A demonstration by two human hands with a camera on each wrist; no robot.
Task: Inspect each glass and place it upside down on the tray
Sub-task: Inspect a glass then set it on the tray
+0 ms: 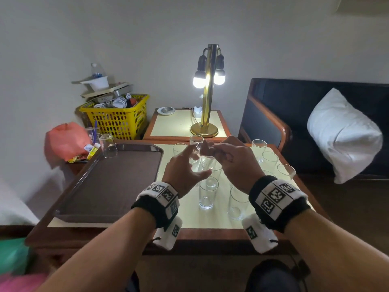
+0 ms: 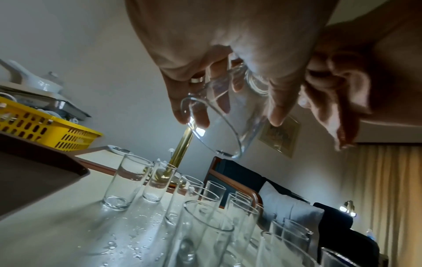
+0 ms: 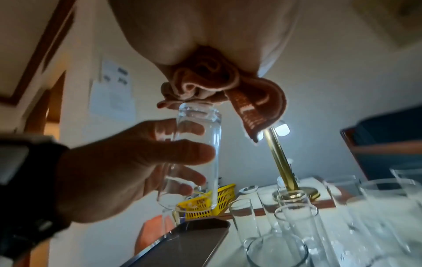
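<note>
My left hand [image 1: 193, 161] grips a clear glass [image 1: 198, 168] above the table, base up and mouth tilted down. My right hand [image 1: 219, 152] clutches a bunched reddish-brown cloth [image 3: 217, 84] and presses it against the glass's base [image 3: 198, 113]. In the left wrist view the glass [image 2: 219, 117] lies between my thumb and fingers, with the cloth [image 2: 338, 108] at the right. A brown tray [image 1: 109, 186] lies at the table's left, and one glass [image 1: 108, 146] stands upside down at its far corner. Several upright glasses [image 1: 207, 194] stand on the table under my hands.
A lit brass lamp [image 1: 207, 91] stands on a side table behind. A yellow basket [image 1: 117, 116] and a pink bag [image 1: 65, 140] sit beyond the tray. A dark sofa with a white pillow [image 1: 343, 133] is at the right. Water drops [image 2: 137, 225] dot the tabletop.
</note>
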